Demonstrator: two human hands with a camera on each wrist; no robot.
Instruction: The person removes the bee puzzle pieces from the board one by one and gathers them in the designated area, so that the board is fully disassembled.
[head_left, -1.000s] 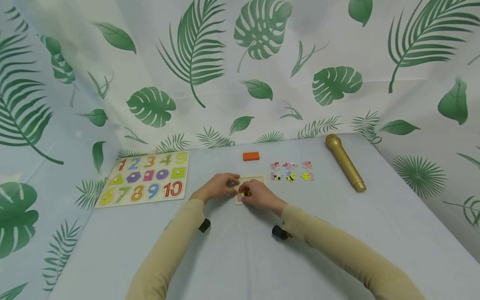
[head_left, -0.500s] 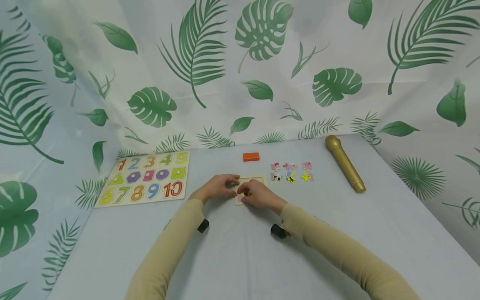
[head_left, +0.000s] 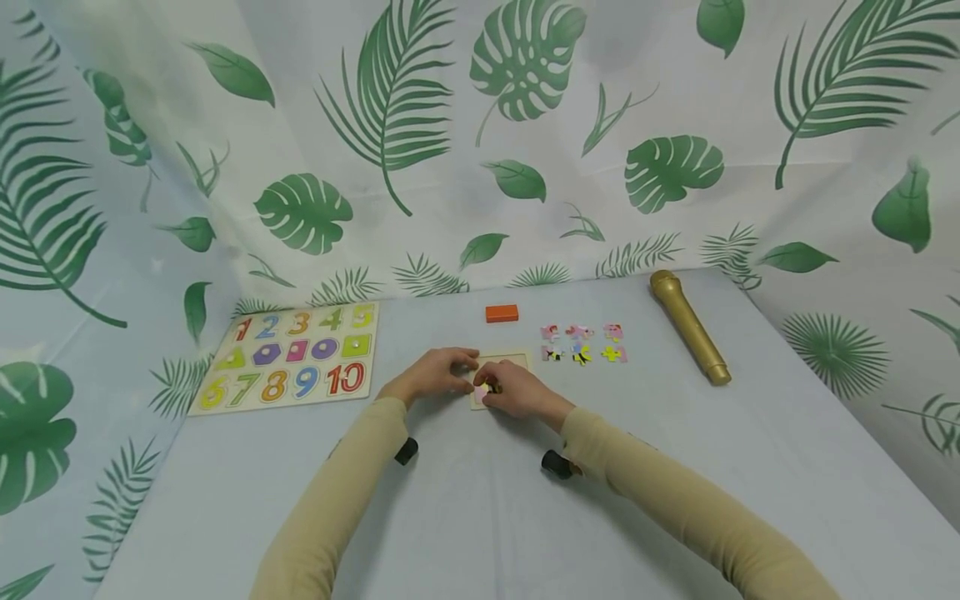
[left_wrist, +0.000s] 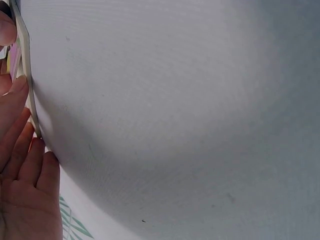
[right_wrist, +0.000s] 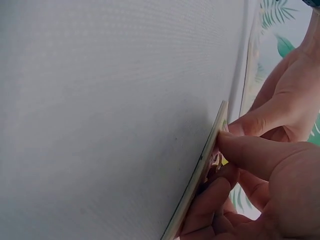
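A small wooden puzzle tray with a raised rim lies mid-table. My left hand is at its left side. In the left wrist view, the left fingers lie fairly straight against the tray's edge while the thumb touches its rim. Over the tray's near part, my right hand pinches a pink and yellow jigsaw piece between thumb and index finger. The right wrist view shows this piece low against the tray, mostly hidden by the fingers. Several loose jigsaw pieces lie in two rows right of the tray.
An orange block sits behind the tray. To the left lies a number and shape board. A gold microphone rests at the far right. A leaf-print cloth hangs behind the table.
Both hands stay almost in place. The pink and yellow piece under the right fingertips has shifted slightly, its pink part looking paler now.
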